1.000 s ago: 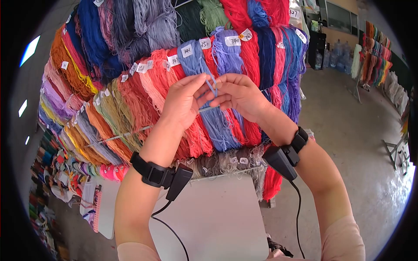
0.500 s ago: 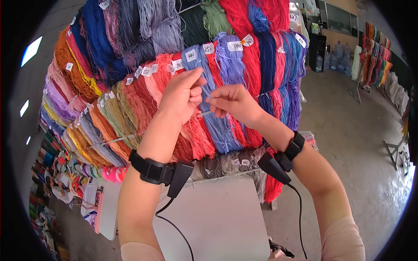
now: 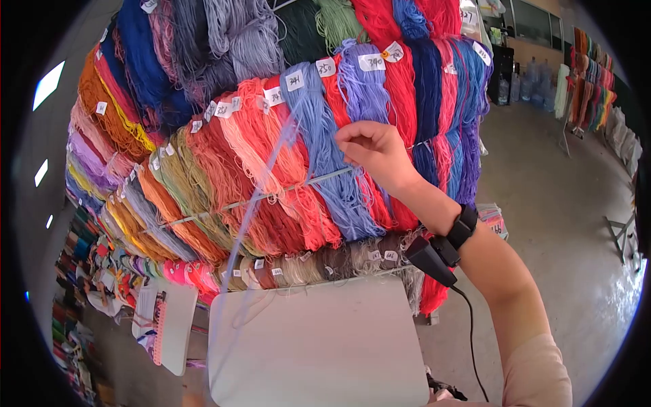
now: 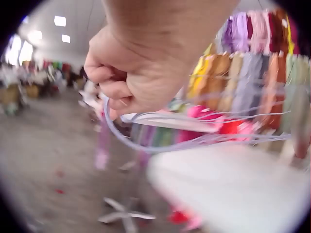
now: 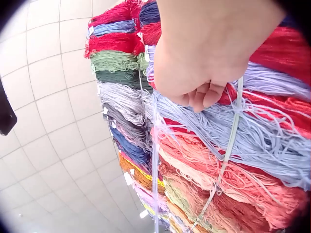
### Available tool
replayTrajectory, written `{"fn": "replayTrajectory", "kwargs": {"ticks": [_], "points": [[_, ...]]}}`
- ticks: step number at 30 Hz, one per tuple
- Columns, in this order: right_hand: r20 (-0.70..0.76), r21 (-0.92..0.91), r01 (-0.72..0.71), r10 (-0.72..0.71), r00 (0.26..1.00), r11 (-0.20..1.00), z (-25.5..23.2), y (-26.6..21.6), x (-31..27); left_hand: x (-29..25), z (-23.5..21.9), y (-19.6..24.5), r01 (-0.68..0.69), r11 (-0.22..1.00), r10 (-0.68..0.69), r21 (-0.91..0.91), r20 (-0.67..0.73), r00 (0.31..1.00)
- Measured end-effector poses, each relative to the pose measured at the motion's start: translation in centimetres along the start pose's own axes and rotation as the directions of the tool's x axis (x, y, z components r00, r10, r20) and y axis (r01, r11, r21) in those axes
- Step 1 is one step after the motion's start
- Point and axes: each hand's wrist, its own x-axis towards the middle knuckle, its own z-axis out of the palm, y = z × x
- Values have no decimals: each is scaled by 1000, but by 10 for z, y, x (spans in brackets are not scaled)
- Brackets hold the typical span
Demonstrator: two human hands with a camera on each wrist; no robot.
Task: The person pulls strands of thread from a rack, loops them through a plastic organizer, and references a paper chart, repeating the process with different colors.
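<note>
While the fingers belong to two bare hands, only the right hand [image 3: 371,150] shows in the head view; the left hand [image 4: 129,73] appears in its own wrist view.

Item: lavender-blue strands [image 4: 146,149], a thin loose length of yarn. Location: from the left hand's fingers, looping below the fist; in the head view a blurred line slants from the blue bundle [image 3: 322,139] down past the left part of the white table [image 3: 319,339]. Whether the upper end is joined to the bundle: cannot be told.

Step in hand, as judged: drawing strands away from the rack of hanging yarn. The next move would call for a firm left hold and a steady pull clear of the neighbouring coral bundle [image 3: 243,136], lest threads snag.

Left fingers: curled tightly into a fist, gripping the strands.

Right fingers: bent inward, thumb near forefinger, no wide gap; in front of the yarn, just beside the blue bundle. Whether a thread is pinched there: hidden, cannot be told.

Adjacent: paper tag [image 3: 294,80], marked 341, at the top of the blue bundle; pale bar [image 3: 258,197], across the bundles' front.
</note>
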Motion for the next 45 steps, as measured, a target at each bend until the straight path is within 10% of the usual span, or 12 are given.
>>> {"fn": "replayTrajectory", "kwargs": {"ticks": [2,4,9,15,21,27,33,45], "points": [[-51,-106,77,-82,995,991,7,5,5,-43,-2,-22,480,851,-457,-215,148,877],[-122,-272,125,-163,979,954,16,3,6,-59,-19,-30,625,572,-657,-531,158,737],[-261,-271,70,-143,955,960,38,-3,16,-51,-121,13,103,-94,-555,-990,138,820],[-259,-472,71,-215,942,879,40,-2,23,39,-255,171,-64,-346,-346,-936,64,936],[-215,25,-40,44,976,999,24,-12,14,61,-335,263,29,-484,148,-875,-49,988],[-57,392,-236,279,958,889,10,-22,14,73,-375,311,65,-638,196,-767,-80,977],[71,464,-280,280,957,840,3,-24,13,107,-381,340,62,-649,444,-758,-312,840],[213,474,-332,259,942,816,-10,-27,13,163,-441,445,-168,-497,372,-851,-384,845]]}}
